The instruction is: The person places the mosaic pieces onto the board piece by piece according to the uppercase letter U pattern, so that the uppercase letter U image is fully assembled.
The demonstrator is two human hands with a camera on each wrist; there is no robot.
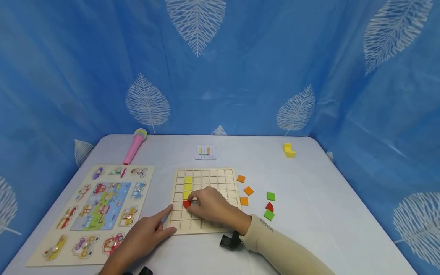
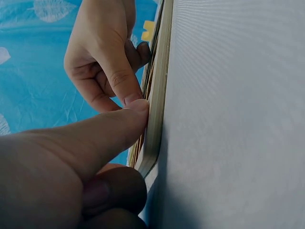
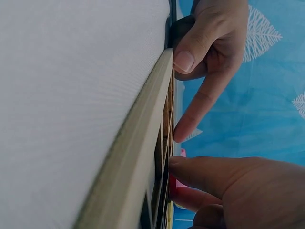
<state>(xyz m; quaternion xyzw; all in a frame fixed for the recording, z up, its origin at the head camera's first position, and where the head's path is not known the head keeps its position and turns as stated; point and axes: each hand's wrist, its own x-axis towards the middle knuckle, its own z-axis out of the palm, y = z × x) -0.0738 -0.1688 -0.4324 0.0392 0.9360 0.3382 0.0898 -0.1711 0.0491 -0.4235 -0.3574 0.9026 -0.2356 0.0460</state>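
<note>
As I look over the head view, the right hand [image 1: 210, 204] comes in from the lower right, pinching a red piece [image 1: 186, 204] that lies at its fingertips, towards the left of the frame. That piece sits on the board [image 1: 185, 224], just below the yellow squares [image 1: 188, 187], whose column runs up the frame; the fingertips cover part of it, so its turn is hard to judge. The left hand [image 1: 144, 233], at lower left, has forefinger and thumb spread, touching the board's left edge. So the right hand is nearer, at the piece; the left stands a little apart. Another red piece [image 1: 269, 207] lies right of the board, between two green squares [image 1: 271, 196].

From the left wrist, the board runs edge-on down the middle, one straight digit of the left hand against it, the right hand beyond at upper left. I can't make out the red piece there.

From the right wrist, a bit of red shows low, right of centre, between the right hand's thumb and finger; the left's forefinger reaches down towards them from above.
</note>
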